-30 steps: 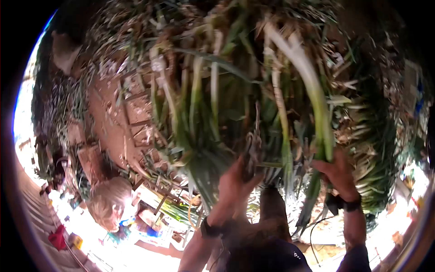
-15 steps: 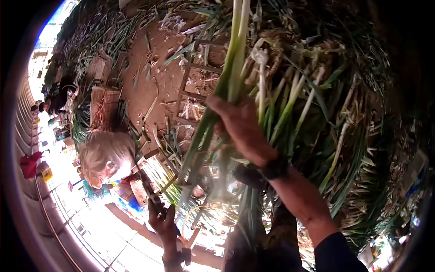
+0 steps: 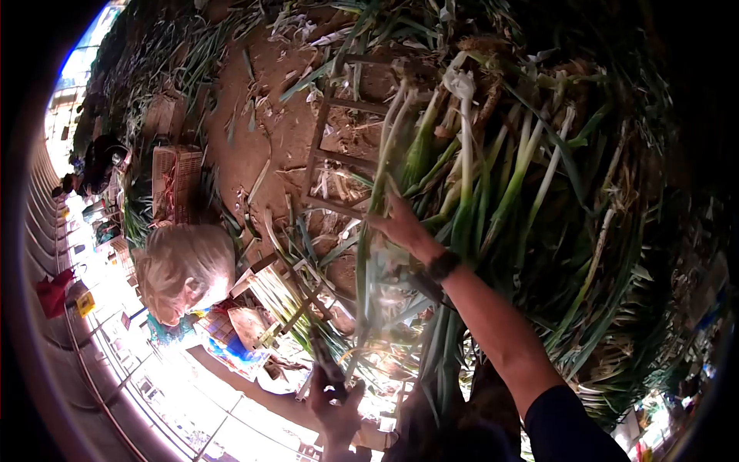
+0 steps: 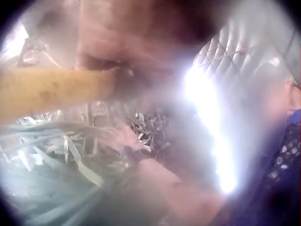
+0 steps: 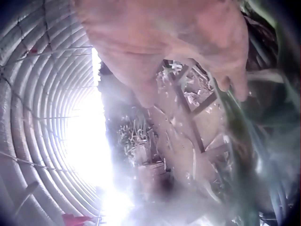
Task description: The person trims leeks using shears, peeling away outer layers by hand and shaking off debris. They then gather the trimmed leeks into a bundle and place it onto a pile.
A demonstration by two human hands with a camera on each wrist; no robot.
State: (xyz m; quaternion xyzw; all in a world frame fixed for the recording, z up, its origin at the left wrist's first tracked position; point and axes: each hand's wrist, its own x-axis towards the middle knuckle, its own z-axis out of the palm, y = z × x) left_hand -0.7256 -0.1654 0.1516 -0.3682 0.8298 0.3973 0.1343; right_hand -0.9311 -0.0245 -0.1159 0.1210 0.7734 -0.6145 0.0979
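In the head view, my right hand (image 3: 404,227) is at the leaves of long green onions (image 3: 389,146) with white lower stems, its thumb and fingers spread apart. The right wrist view shows its fingertips (image 5: 230,84) touching a green leaf, with the thumb held away. These stems lie at the left side of a big pile of green onions (image 3: 493,192), root ends pointing away from me. Lower down, my left hand (image 3: 335,408) grips a slender tool, dark in the head view; the left wrist view shows its yellowish handle (image 4: 51,92).
A wooden ladder-like frame (image 3: 315,162) lies on the bare soil, left of the pile. Beyond it stand a slatted crate (image 3: 175,185) and a pale rounded bundle (image 3: 185,269). More green onions (image 3: 285,300) lie in a rack near my left hand. Loose leaves litter the ground.
Both hands were at the pile at first. My right hand carried green onions left, and its fingers have since spread at their leaves. The left hand with its tool has moved right and nearer my body.
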